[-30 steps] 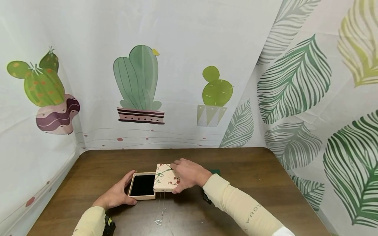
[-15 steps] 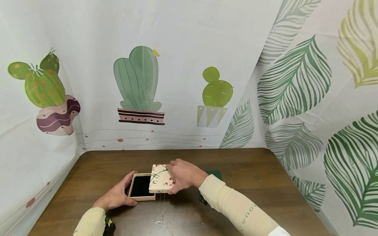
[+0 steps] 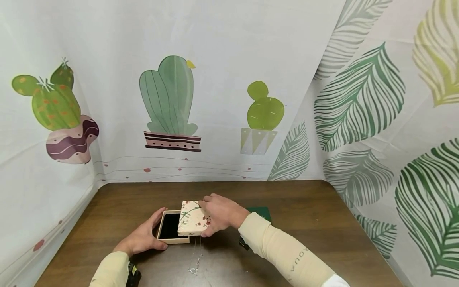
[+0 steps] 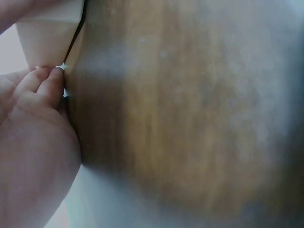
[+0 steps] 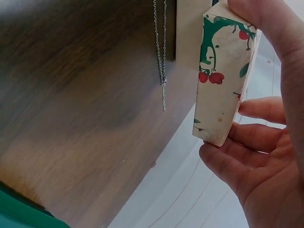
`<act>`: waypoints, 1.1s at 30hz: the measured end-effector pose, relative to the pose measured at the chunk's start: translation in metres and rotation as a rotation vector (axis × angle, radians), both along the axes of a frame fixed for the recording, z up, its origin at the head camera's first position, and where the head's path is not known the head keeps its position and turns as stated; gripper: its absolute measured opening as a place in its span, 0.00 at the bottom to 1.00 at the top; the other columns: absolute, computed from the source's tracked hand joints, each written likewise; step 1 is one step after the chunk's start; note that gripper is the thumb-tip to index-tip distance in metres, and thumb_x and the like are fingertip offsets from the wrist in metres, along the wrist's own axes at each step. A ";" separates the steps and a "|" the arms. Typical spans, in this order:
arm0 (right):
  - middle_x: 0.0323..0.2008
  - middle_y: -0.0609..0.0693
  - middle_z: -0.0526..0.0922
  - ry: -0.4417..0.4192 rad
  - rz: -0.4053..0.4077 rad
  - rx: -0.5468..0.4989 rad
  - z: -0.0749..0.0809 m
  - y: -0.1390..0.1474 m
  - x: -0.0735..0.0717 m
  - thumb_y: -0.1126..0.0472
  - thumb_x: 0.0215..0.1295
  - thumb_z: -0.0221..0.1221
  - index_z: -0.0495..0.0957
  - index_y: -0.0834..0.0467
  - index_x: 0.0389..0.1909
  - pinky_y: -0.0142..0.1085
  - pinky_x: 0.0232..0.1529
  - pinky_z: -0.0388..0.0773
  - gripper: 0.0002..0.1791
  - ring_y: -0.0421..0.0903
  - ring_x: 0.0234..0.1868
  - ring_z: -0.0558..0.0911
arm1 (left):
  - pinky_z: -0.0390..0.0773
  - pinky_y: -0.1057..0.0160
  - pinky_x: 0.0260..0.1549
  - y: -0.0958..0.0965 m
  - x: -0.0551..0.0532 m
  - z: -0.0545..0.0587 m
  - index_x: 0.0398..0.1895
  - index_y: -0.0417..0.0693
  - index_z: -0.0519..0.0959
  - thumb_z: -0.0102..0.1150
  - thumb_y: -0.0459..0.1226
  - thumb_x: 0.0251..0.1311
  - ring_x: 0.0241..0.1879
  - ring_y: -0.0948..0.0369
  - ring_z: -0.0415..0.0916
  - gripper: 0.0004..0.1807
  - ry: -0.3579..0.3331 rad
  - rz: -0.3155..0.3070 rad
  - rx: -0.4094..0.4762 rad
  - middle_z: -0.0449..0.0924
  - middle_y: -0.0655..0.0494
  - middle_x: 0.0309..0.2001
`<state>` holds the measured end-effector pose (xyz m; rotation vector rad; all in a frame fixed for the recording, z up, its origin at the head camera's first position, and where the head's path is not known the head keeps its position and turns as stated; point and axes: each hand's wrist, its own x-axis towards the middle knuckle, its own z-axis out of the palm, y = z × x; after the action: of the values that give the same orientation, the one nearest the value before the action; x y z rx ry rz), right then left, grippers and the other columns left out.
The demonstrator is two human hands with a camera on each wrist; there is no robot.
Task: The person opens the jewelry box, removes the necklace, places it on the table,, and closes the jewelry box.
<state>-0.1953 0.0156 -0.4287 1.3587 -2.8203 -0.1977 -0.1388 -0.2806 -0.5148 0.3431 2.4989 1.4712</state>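
Observation:
My left hand (image 3: 139, 236) holds a shallow cream jewelry box (image 3: 173, 240) at its left side, thumb at the front corner and fingers toward the back. Black padding (image 3: 168, 227) lines the box. My right hand (image 3: 223, 213) grips the floral box lid (image 3: 193, 219) by its right side, over the right part of the box and covering it. The lid's side, with red berries and green leaves, shows in the right wrist view. A thin silver necklace (image 3: 194, 270) trails from near the box's front right corner onto the table; its upper part is hidden. Its chain (image 5: 164, 80) also appears in the right wrist view.
Behind my right wrist lies a dark green flat item (image 3: 261, 212), partly hidden by the sleeve. The brown wooden table (image 3: 312, 231) meets a white cloth backdrop (image 3: 222, 99) printed with cacti and leaves.
My right hand has moved left with the lid, so it covers more of the box. More of the green item now shows. My left hand and the necklace stay put.

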 end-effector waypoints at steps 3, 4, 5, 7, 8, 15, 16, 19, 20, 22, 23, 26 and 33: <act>0.49 0.44 0.82 0.009 0.011 -0.002 0.000 -0.002 0.000 0.25 0.48 0.71 0.75 0.55 0.67 0.29 0.51 0.78 0.52 0.41 0.47 0.77 | 0.65 0.79 0.57 -0.001 0.000 -0.001 0.83 0.41 0.48 0.83 0.30 0.35 0.75 0.57 0.59 0.70 0.004 0.000 0.003 0.52 0.31 0.81; 0.49 0.44 0.82 0.010 0.013 -0.003 0.000 -0.003 0.000 0.25 0.48 0.71 0.75 0.55 0.67 0.28 0.51 0.78 0.51 0.41 0.47 0.77 | 0.64 0.79 0.58 -0.001 0.000 -0.001 0.83 0.40 0.48 0.83 0.30 0.35 0.75 0.58 0.59 0.70 0.005 -0.001 0.004 0.52 0.31 0.81; 0.48 0.43 0.82 0.009 0.014 -0.003 0.001 -0.004 0.000 0.25 0.49 0.71 0.75 0.55 0.67 0.28 0.50 0.78 0.51 0.41 0.47 0.77 | 0.64 0.79 0.58 -0.001 0.000 -0.001 0.83 0.40 0.48 0.83 0.30 0.35 0.75 0.58 0.59 0.70 0.006 0.000 0.003 0.52 0.31 0.81; 0.47 0.43 0.82 0.013 0.019 0.001 0.001 -0.005 0.000 0.25 0.49 0.71 0.75 0.55 0.66 0.28 0.49 0.77 0.51 0.41 0.46 0.76 | 0.63 0.80 0.58 -0.001 0.000 -0.002 0.83 0.40 0.48 0.83 0.30 0.34 0.76 0.56 0.58 0.70 0.006 0.001 0.005 0.52 0.31 0.81; 0.46 0.43 0.82 0.011 0.020 0.001 0.001 -0.006 0.001 0.26 0.49 0.71 0.75 0.55 0.66 0.28 0.49 0.77 0.51 0.41 0.45 0.76 | 0.63 0.80 0.58 -0.001 0.000 -0.002 0.83 0.40 0.48 0.83 0.30 0.34 0.76 0.54 0.57 0.70 0.006 0.001 0.003 0.52 0.31 0.81; 0.50 0.45 0.82 -0.020 0.009 0.008 0.000 -0.011 0.002 0.26 0.50 0.71 0.74 0.56 0.69 0.29 0.49 0.77 0.52 0.41 0.47 0.75 | 0.63 0.80 0.58 0.000 0.000 -0.002 0.83 0.41 0.47 0.83 0.30 0.34 0.77 0.50 0.57 0.71 0.009 0.000 0.003 0.53 0.32 0.81; 0.51 0.45 0.82 -0.026 0.005 0.011 0.000 -0.011 0.002 0.26 0.50 0.71 0.73 0.56 0.70 0.29 0.50 0.77 0.53 0.41 0.48 0.76 | 0.63 0.80 0.58 0.000 0.000 -0.002 0.83 0.41 0.47 0.83 0.30 0.34 0.77 0.49 0.57 0.71 0.010 0.000 0.003 0.53 0.32 0.81; 0.53 0.45 0.82 -0.030 -0.001 0.013 -0.002 -0.012 0.002 0.26 0.51 0.70 0.72 0.55 0.71 0.30 0.52 0.77 0.53 0.42 0.49 0.76 | 0.62 0.80 0.59 0.000 0.000 -0.001 0.83 0.40 0.47 0.83 0.30 0.35 0.78 0.44 0.54 0.71 0.010 0.000 0.004 0.53 0.31 0.81; 0.54 0.46 0.82 -0.028 -0.002 0.015 -0.002 -0.012 0.002 0.26 0.51 0.70 0.72 0.55 0.71 0.30 0.52 0.77 0.54 0.42 0.50 0.76 | 0.62 0.80 0.59 0.000 0.001 -0.001 0.83 0.40 0.47 0.83 0.30 0.35 0.79 0.42 0.53 0.71 0.009 0.000 0.004 0.52 0.31 0.81; 0.54 0.46 0.82 -0.015 0.003 0.016 -0.002 -0.013 0.002 0.25 0.51 0.70 0.71 0.55 0.72 0.30 0.53 0.78 0.54 0.42 0.51 0.76 | 0.63 0.80 0.59 0.000 0.001 0.000 0.83 0.40 0.47 0.83 0.30 0.35 0.79 0.38 0.51 0.71 0.005 0.002 0.008 0.52 0.30 0.81; 0.54 0.46 0.82 -0.008 0.005 0.016 -0.001 -0.014 0.003 0.25 0.51 0.69 0.71 0.55 0.72 0.30 0.53 0.78 0.54 0.42 0.51 0.76 | 0.63 0.80 0.58 0.000 0.002 0.000 0.83 0.40 0.47 0.83 0.30 0.35 0.80 0.36 0.50 0.71 0.003 0.001 0.012 0.52 0.30 0.81; 0.55 0.47 0.82 0.003 0.010 0.016 0.000 -0.016 0.003 0.25 0.51 0.69 0.71 0.56 0.72 0.30 0.53 0.78 0.55 0.43 0.51 0.77 | 0.62 0.81 0.59 0.000 0.002 0.000 0.83 0.39 0.47 0.83 0.30 0.35 0.80 0.35 0.48 0.71 0.002 0.001 0.017 0.51 0.29 0.81; 0.59 0.47 0.81 0.002 -0.004 0.024 0.000 -0.021 0.005 0.25 0.52 0.68 0.69 0.55 0.74 0.31 0.56 0.79 0.55 0.43 0.55 0.77 | 0.61 0.81 0.59 0.000 0.000 -0.002 0.83 0.39 0.47 0.83 0.30 0.34 0.79 0.36 0.50 0.71 0.007 0.002 0.009 0.54 0.30 0.80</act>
<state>-0.1899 -0.0059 -0.4288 1.3570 -2.8286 -0.2338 -0.1388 -0.2803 -0.5165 0.3478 2.5002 1.4849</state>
